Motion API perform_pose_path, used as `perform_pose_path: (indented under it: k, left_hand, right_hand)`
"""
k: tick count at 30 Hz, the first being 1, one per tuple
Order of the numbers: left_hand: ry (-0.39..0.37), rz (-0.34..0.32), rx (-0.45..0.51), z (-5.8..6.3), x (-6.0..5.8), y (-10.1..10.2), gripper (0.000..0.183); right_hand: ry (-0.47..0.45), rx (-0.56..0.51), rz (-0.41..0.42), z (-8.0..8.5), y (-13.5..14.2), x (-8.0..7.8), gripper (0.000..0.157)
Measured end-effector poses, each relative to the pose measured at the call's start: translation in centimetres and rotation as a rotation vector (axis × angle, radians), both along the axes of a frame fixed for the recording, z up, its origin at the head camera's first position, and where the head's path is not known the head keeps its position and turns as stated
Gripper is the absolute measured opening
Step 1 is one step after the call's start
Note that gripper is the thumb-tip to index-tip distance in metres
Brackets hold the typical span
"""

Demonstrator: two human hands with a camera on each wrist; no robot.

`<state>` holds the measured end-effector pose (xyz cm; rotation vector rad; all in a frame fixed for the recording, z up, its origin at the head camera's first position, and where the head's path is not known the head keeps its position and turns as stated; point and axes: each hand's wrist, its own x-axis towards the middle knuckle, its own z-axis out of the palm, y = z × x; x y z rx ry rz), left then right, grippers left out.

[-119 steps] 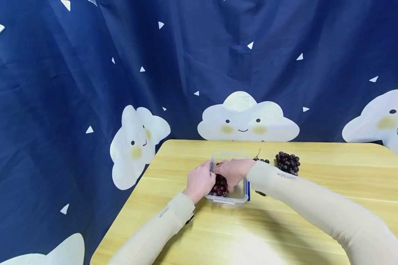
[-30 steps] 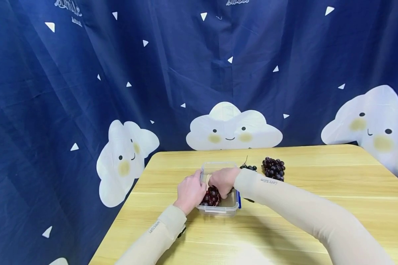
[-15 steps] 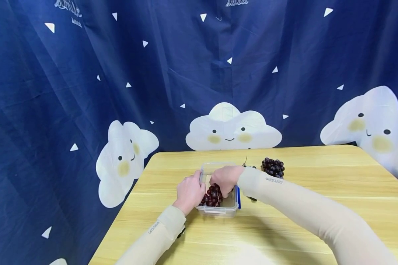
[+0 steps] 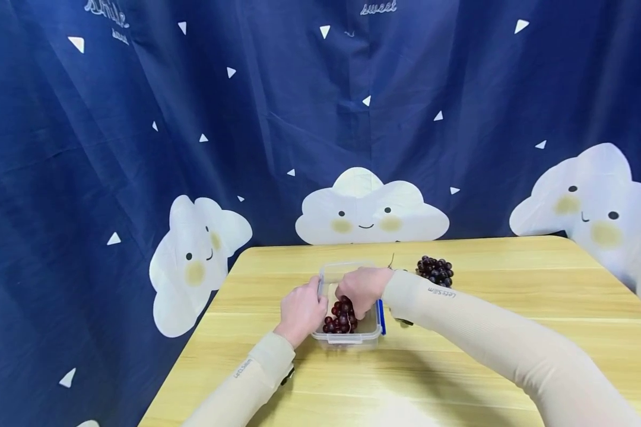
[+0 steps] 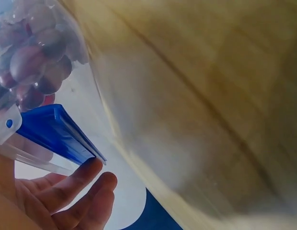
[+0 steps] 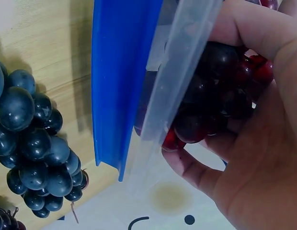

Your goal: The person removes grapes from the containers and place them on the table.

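Observation:
In the head view, a clear plastic food container [image 4: 347, 339] with blue latches stands uncovered on the table. My left hand [image 4: 301, 311] holds its left wall; the left wrist view shows the fingertips touching a lowered blue latch [image 5: 57, 134], the thumb out of sight. My right hand [image 4: 364, 289] reaches into the container and grips a dark red bunch of grapes [image 4: 342, 317]. From the right wrist, fingers and thumb curve round these grapes [image 6: 211, 100], just inside the clear rim [image 6: 179, 72]. The hand hides part of the bunch.
Another dark bunch of grapes [image 4: 435, 271] lies on the wooden table [image 4: 513, 279], right of the container. A blue-black bunch [image 6: 38, 143] lies beside the right latch [image 6: 122, 72], mostly hidden by the right wrist in the head view. A blue curtain [image 4: 278, 118] hangs behind.
The gripped grapes have turned and shifted slightly away from the container's left wall. My left hand stays on that wall. Since the oldest frame the head view has tilted upward.

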<state>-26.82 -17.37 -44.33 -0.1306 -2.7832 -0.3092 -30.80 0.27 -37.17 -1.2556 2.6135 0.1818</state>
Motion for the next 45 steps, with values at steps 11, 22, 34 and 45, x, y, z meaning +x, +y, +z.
perform_pose_path:
  k: [11,22,34,45]
  left_hand:
    - [0.011,-0.025,-0.021,0.3,-0.2,-0.3,0.038]
    - [0.053,-0.041,-0.04,0.4,-0.3,-0.1,0.031]
    - [0.032,-0.022,-0.029,0.2,-0.2,0.1,0.038]
    - [0.056,-0.007,-0.032,-0.2,-0.4,0.2,0.039]
  right_hand:
    - [-0.021,-0.016,-0.01,0.2,0.0,0.0,0.038]
    - [0.041,-0.056,0.01,1.3,0.4,-0.4,0.032]
    - [0.059,-0.083,0.006,3.5,2.1,-0.5,0.026]
    - [0.072,-0.122,-0.034,5.2,5.3,-1.2,0.023]
